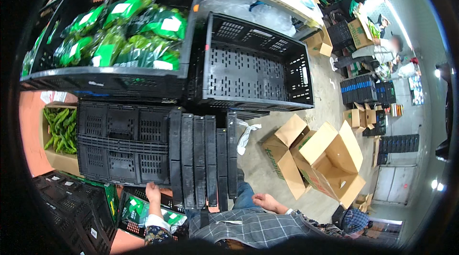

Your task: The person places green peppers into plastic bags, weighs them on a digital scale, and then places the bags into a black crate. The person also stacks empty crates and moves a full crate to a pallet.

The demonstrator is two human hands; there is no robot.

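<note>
Folded black plastic crates [123,142] lie stacked in front of me, with their edges showing on the right of the stack. My left hand [153,191] is at the near edge of the top folded crate, fingers curled; whether it grips the edge cannot be told. My right hand [264,201] hangs beside my apron, fingers loosely curled, with nothing seen in it. Beyond the stack at the upper left stands a black crate [104,72] of bagged green peppers [125,36]. To its right is an unfolded black crate [251,72] with nothing in it.
A cardboard box of long green peppers [60,131] sits left of the stack. Open cardboard boxes [331,169] stand on the floor at right. More black crates [68,208] are at lower left, beside a crate of packaged greens [136,208]. Several people work at the upper right.
</note>
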